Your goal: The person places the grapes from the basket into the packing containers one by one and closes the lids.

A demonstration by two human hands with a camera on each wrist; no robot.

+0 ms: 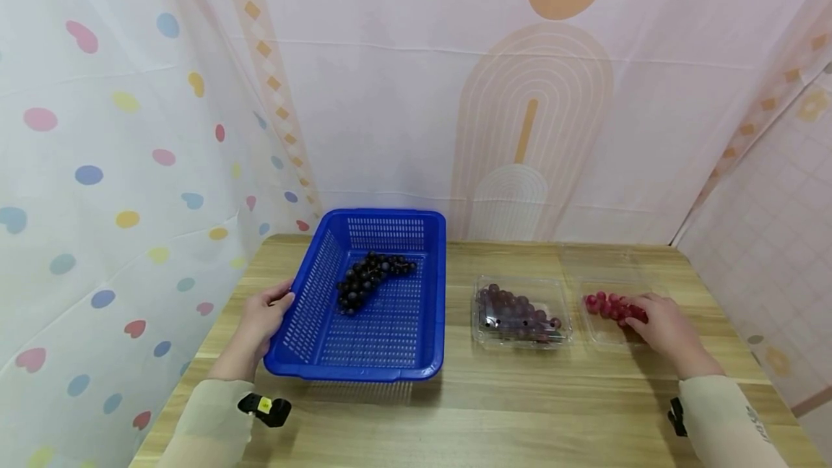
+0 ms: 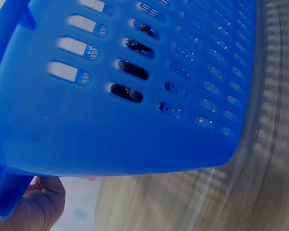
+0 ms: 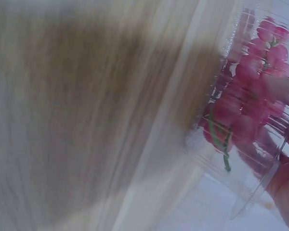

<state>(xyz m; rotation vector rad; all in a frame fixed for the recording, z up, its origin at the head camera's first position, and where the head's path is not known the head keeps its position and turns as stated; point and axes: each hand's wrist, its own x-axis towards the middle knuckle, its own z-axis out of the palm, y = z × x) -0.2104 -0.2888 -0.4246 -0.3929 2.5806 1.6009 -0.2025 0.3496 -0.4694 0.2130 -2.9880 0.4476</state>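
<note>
My left hand (image 1: 263, 316) grips the left rim of a blue plastic basket (image 1: 432, 316). A bunch of black grapes (image 1: 367, 278) lies inside it. In the left wrist view the slotted basket wall hides most of the hand (image 2: 41, 207). At the right, my right hand (image 1: 666, 327) reaches into an opened clear plastic box (image 1: 604, 338). Its thumb and fingers are around the right end of a bunch of red grapes (image 1: 604, 305). The right wrist view shows these grapes (image 3: 248, 72), with a green stem, through the clear box wall.
Between the basket and the opened box stands a closed clear box (image 1: 481, 334) of dark purple grapes (image 1: 520, 307). The opened box's lid (image 1: 601, 262) is folded back behind it. Patterned curtains (image 1: 390, 92) hang behind and beside the wooden table (image 1: 520, 410).
</note>
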